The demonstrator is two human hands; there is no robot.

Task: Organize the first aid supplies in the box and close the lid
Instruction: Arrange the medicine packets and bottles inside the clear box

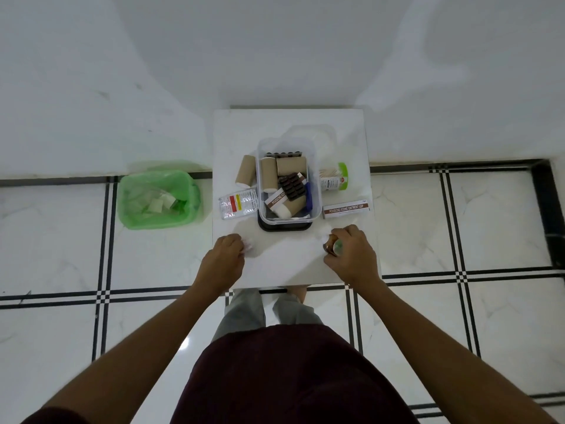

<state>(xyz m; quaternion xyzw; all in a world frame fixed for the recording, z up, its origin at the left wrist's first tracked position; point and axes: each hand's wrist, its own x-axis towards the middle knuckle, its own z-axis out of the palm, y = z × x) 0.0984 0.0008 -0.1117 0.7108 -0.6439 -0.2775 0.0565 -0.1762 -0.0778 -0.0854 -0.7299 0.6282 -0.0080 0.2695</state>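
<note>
- The clear box (315, 166) sits mid-worktop (287, 264) on a dark tray (284, 226), open, with no lid on it.
- Inside it lie brown bandage rolls (290, 167), a dark pill strip (293, 186), a povidone carton (276, 201) and a blue item against the right wall.
- Another roll (245, 169) lies just left of the box; a silver sachet (238, 203) lies nearer, also on the left.
- Right of the box: a green-capped tub (334, 176) on its side, and nearer, an ointment carton (347, 208).
- A clear lid (318, 136) appears to lie behind the box, to the right.
- The left hand (224, 258) rests on the near worktop, fingers curled over something small and white-pink; what it is cannot be told.
- The right hand (351, 255) has its fingers wrapped round a small amber bottle (331, 244) with a greenish label, near the worktop's right edge.
- A green-lined bin (159, 197) stands on the tiled floor, left of the worktop, with white scraps in it.
</note>
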